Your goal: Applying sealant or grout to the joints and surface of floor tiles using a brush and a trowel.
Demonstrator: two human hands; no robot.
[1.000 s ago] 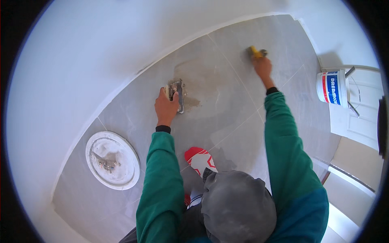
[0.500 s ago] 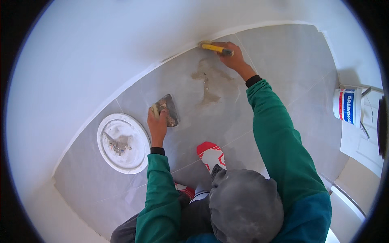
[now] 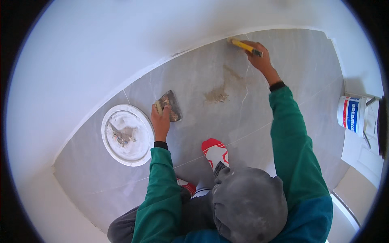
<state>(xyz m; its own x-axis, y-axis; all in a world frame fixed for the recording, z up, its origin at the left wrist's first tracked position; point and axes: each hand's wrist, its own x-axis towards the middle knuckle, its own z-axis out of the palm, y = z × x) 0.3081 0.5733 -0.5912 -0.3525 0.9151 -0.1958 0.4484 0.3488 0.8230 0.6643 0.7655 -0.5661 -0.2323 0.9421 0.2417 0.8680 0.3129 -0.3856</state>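
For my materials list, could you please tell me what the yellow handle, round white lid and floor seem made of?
Yellow handle: probably smooth plastic, from its bright colour; painted wood possible. Round white lid: likely matt plastic, given its raised rim. Floor: perhaps satin ceramic tiles, with thin pale joints and soft sheen.

Yellow-handled brush [image 3: 245,46] right of grimy float [image 3: 172,104]

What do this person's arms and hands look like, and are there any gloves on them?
There are no gloves: the left hand and right hand are bare. The left sleeve and right sleeve are long and green, with a dark band at each wrist. Near the right shoulder, the cloth turns darker blue.
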